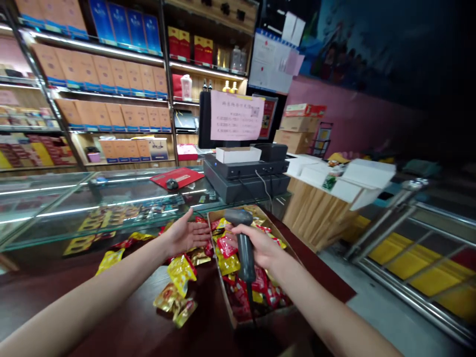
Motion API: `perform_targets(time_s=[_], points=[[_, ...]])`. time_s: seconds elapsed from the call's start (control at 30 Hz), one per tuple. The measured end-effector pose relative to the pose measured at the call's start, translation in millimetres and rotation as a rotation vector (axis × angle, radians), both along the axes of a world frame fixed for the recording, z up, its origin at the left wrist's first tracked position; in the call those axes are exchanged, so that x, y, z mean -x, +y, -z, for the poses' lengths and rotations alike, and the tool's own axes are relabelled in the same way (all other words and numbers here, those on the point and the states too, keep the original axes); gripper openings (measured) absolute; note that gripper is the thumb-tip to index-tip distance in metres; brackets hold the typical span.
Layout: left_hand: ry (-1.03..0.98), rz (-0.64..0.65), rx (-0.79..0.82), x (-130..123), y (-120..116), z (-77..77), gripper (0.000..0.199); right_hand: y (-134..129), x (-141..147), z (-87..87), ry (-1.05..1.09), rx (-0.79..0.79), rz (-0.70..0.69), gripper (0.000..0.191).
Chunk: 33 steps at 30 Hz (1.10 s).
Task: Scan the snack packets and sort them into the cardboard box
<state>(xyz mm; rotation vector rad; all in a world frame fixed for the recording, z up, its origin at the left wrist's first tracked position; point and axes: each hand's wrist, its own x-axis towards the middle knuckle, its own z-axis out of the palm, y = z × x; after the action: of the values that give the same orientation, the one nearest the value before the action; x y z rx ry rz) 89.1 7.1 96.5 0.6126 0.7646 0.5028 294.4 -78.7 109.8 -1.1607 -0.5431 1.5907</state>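
Left hand [188, 235] spreads; right hand [262, 248] grips the barcode scanner [244, 245] by its handle [246, 263], the best hold: likely light, stiff plastic.

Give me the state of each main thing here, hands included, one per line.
Left hand, open, no object seen in it
Right hand, closed around the scanner
Scanner, held over the box
Box, open, filled with packets
Loose packets, lying on the counter
Mouse, resting on the red mat
Monitor, upright, partly covered
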Motion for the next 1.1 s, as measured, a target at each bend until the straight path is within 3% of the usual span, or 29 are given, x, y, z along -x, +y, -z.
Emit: perform_targets(time_s=[0.23,0.4,0.47,0.57,0.77,0.93,1.0,1.1], points=[[-0.073,-0.138,0.058,94,-33,35.2,0.067,-30,81,37.1,-0.047,0.005,-0.129,0.028],[-0.110,-0.270,0.150,130,-54,64.0,0.068,-35,119,76.2,-0.164,-0.087,0.025,0.026],[-0.099,-0.333,0.182,135,-59,74.2,0.071,-32,125,87.7,-0.242,-0.133,0.091,0.027],[-0.076,-0.415,0.241,136,-60,88.4,0.074,-26,127,97.6,-0.302,-0.135,0.085,0.027],[-0.176,-0.409,0.291,131,-61,107.7,0.073,-20,129,108.7,-0.284,-0.102,0.001,0.029],[-0.045,-0.467,0.230,120,-60,116.9,0.037,-18,130,121.8,-0.227,-0.050,-0.008,0.034],[-0.008,-0.481,0.147,115,-61,121.2,0.023,-18,130,123.4,-0.210,-0.049,-0.020,0.035],[0.033,-0.444,-0.039,107,-65,127.3,0.019,-21,131,118.1,-0.176,-0.065,-0.035,0.032]])
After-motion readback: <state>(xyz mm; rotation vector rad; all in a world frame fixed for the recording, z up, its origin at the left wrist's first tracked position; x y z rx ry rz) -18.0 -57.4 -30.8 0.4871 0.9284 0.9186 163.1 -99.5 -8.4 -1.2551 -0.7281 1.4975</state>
